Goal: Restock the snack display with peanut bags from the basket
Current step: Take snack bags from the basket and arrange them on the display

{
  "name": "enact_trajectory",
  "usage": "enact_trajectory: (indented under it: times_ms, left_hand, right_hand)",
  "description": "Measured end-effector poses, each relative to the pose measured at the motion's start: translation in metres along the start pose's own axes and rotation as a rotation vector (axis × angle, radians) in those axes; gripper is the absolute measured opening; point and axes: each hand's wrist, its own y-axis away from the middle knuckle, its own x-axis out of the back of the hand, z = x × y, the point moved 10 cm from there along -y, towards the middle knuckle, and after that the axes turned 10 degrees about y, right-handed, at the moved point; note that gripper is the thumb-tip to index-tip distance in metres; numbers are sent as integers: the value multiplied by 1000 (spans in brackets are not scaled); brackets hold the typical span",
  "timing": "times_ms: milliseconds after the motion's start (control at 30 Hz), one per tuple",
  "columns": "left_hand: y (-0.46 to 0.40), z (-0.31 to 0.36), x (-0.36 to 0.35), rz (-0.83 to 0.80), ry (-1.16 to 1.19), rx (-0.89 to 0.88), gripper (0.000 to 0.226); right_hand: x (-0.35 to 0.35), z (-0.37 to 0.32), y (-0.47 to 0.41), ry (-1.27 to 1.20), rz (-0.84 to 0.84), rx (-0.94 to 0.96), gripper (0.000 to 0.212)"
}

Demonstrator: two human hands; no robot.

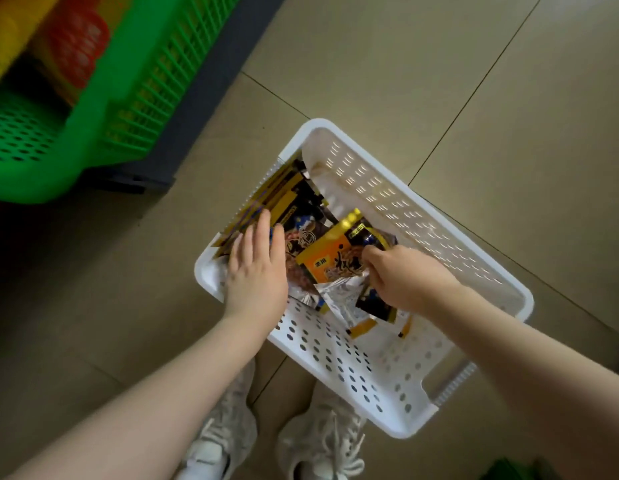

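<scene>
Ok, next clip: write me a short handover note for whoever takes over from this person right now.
Left hand: flat, palm down on the peanut bags stacked at the left end of the white basket, not gripping.
Right hand: fingers closed on an orange peanut bag, still inside the basket.
The basket sits on the tiled floor; its right half looks bare. The green display basket is up left, partly filled with blurred goods.
Done: cannot tell how many bags have been shelved.
Left: lift this bag out, place it in the display, then move the remaining bags.

A shop floor: tiled floor (387,64), green display bin (104,109) with packaged goods, white basket (387,358) of snack bags (332,258).
</scene>
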Motion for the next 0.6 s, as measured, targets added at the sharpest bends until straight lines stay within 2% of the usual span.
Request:
enact_trajectory:
  times_ms: [133, 233, 267, 333, 400, 533, 600]
  left_hand:
    - [-2, -1, 0, 80, 82, 10, 65]
    - [-14, -13, 3, 64, 313, 114, 57]
    - [-17, -17, -1, 11, 352, 152, 50]
    - [-21, -19, -5, -63, 274, 147, 27]
    - [-22, -23, -7, -58, 204, 131, 9]
    - [-23, -21, -10, -44, 165, 99, 10]
    - [-21, -17, -7, -27, 150, 55, 10]
  right_hand:
    - [5, -28, -16, 60, 45, 31, 36]
    - [16, -46, -42, 106, 143, 19, 55]
    - [17, -51, -51, 112, 172, 23, 54]
    - [17, -61, -63, 136, 203, 34, 41]
    - [12, -65, -70, 173, 194, 39, 31]
    - [3, -62, -69, 163, 89, 16, 25]
    - [1, -56, -63, 133, 56, -16, 41]
